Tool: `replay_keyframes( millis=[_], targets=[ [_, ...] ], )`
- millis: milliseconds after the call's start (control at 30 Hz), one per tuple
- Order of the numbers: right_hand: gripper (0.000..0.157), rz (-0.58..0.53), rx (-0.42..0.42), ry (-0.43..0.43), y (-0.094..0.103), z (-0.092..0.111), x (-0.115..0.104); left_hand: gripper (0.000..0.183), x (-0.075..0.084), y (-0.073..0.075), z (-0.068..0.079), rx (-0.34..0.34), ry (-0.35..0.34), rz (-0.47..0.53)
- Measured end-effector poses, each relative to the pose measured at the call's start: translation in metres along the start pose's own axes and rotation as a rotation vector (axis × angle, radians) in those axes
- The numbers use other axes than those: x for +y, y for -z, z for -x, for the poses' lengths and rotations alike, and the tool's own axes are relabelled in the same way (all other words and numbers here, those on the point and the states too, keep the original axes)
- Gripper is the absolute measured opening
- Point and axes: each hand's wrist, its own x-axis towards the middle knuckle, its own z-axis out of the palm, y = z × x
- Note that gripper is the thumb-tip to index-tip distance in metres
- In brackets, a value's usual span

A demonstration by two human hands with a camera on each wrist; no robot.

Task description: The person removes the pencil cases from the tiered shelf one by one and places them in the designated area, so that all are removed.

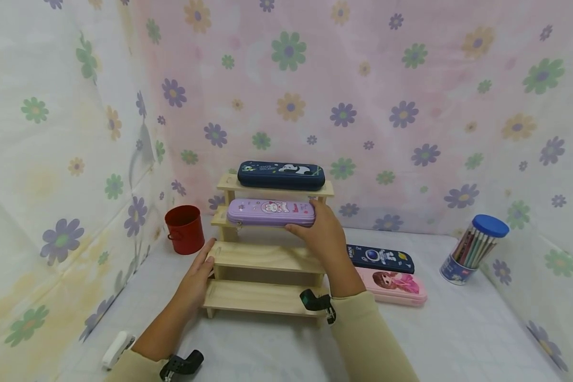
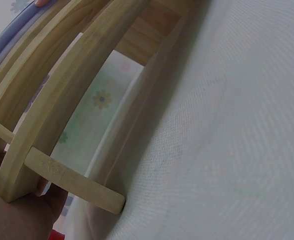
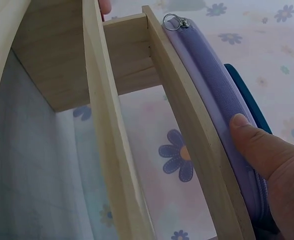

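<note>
A purple pencil case with a cartoon figure on its lid lies on the second-highest step of a wooden tiered rack. My right hand holds the case's right end, thumb on its front side; the right wrist view shows the thumb pressed along the case, which sits against the board. At the rack's left side, my left hand grips the end of a lower step. The left wrist view shows that hand around the wooden end, some fingers hidden behind it.
A dark blue panda pencil case occupies the top step. Right of the rack lie a navy astronaut case and a pink case. A pencil tub stands farther right, a red bucket left, a white object front left.
</note>
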Motion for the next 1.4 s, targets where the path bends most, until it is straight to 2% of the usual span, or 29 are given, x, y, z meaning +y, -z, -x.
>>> replay_keyframes(
  millis=[300,633,1133,1400],
  targets=[
    [0.101,-0.025,-0.014,-0.033,0.001,0.000,-0.001,0.053,0.001,0.001,0.001,-0.009,-0.022,0.011],
    [0.099,-0.050,0.014,-0.032,0.000,0.001,0.000,0.053,0.002,0.001,0.000,-0.011,-0.018,-0.001],
    [0.099,-0.036,0.015,-0.039,0.001,0.003,-0.001,0.054,0.002,0.000,0.003,-0.008,-0.029,0.016],
    [0.101,-0.007,-0.004,-0.053,0.011,0.014,0.003,0.053,0.003,0.000,0.001,-0.006,-0.021,0.022]
  ],
)
